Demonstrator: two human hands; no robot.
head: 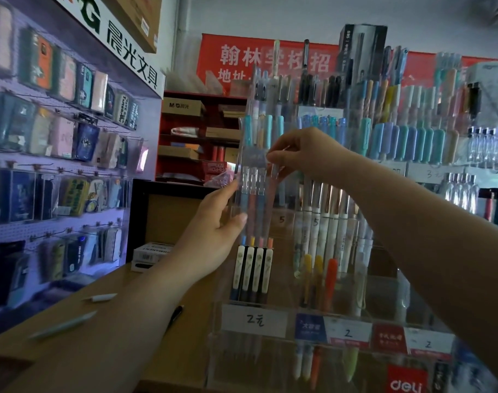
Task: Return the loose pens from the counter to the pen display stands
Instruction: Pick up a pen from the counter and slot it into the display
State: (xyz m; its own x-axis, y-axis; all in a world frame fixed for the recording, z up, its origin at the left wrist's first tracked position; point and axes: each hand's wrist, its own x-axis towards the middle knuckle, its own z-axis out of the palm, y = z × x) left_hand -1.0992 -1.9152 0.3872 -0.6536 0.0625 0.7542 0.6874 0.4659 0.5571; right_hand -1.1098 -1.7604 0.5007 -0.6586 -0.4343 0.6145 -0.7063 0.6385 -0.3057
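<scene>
Pen (275,172) pinched by right hand (307,154), left hand (213,222) gripping display stand (255,320).

Red banner (211,52) with white lettering, teal-capped pens (412,140), brown counter (100,350), white floral-print pens (250,268)

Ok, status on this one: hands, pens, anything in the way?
Left hand grips clear stand. Right hand pinches clear pen at its slots. Loose pens lie on counter. Nothing blocking.

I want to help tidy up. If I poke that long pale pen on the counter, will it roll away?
Probably a little: the pale pen looks round and tapered, so it may curve as it rolls on the flat counter. It looks slim, so likely light and stiff.
</scene>
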